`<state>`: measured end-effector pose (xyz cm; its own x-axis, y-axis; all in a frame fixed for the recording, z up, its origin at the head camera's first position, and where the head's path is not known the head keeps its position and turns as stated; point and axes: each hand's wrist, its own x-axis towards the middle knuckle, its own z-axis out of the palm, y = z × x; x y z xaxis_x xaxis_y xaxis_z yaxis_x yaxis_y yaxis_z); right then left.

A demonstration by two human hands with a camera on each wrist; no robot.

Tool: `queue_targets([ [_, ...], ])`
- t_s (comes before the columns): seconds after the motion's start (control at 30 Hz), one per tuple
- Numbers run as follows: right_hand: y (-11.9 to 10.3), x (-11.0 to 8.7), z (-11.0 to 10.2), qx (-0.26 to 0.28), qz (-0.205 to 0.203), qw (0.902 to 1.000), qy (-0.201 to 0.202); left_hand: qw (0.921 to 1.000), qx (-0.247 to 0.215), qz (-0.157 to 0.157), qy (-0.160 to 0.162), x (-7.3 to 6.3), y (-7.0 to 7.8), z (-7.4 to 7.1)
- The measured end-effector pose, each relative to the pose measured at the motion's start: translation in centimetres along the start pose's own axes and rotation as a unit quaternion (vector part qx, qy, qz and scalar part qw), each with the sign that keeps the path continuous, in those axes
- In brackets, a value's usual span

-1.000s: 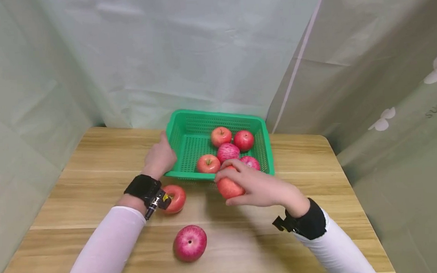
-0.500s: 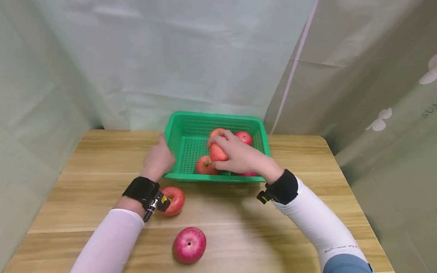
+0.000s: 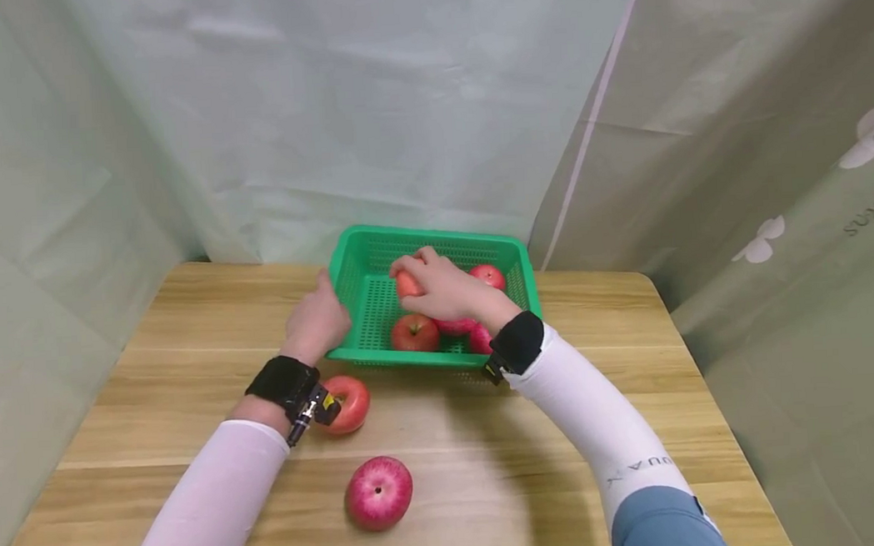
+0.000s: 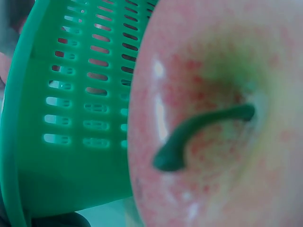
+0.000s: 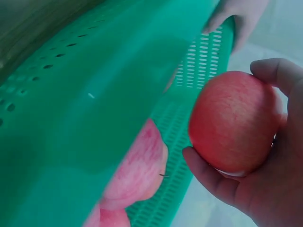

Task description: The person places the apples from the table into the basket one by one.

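A green perforated plastic basket (image 3: 382, 357) stands at the back of the wooden table. My left hand (image 3: 318, 318) grips its left rim; the right wrist view shows those fingers (image 5: 244, 16) hooked over the edge. Inside the basket area, my right hand (image 3: 449, 291) holds a red apple (image 5: 234, 123) between thumb and fingers, over the left-middle part. Other apples lie in the basket: a red one (image 3: 415, 333) with its stem up near the front, another (image 3: 487, 276) at the back right, and pinker ones (image 3: 480, 338) partly hidden under my right hand and wrist.
A red apple (image 3: 349, 404) sits on the table (image 3: 208, 337) before the basket, beside my left wrist, and fills much of the left wrist view. Closer to me lies a dark pink apple (image 3: 379, 493). Pale sheeting (image 3: 411, 99) hangs behind the table and along both sides.
My right hand has carried its apple from in front of the basket, over the front rim, to the left-middle of the basket. The left hand has kept its grip on the rim.
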<state>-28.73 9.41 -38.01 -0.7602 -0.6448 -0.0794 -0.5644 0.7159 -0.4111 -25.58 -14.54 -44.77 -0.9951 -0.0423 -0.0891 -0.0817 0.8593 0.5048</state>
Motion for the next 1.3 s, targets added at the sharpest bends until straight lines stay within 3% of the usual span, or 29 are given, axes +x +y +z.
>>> queue_targets([
  [0.3, 0.4, 1.6, 0.9, -0.063, -0.002, 0.998, -0.003, 1.0, 0.0, 0.004, 0.0, 0.0, -0.1, 0.2],
  [0.57, -0.2, 2.5, 0.8, -0.11, 0.023, 0.9931, -0.033, 1.0, 0.003, 0.006, 0.001, 0.1, -0.2, 0.1],
  [0.9, -0.7, 3.4, 0.7, -0.119, 0.058, 0.9881, -0.079, 0.9999, 0.002, 0.01, 0.003, -0.2, -0.1, 0.0],
  [1.3, -1.5, 4.7, 0.6, -0.135, 0.052, 0.9809, -0.13, 1.0, 0.001, 0.004, 0.003, -0.2, -0.1, -0.2],
])
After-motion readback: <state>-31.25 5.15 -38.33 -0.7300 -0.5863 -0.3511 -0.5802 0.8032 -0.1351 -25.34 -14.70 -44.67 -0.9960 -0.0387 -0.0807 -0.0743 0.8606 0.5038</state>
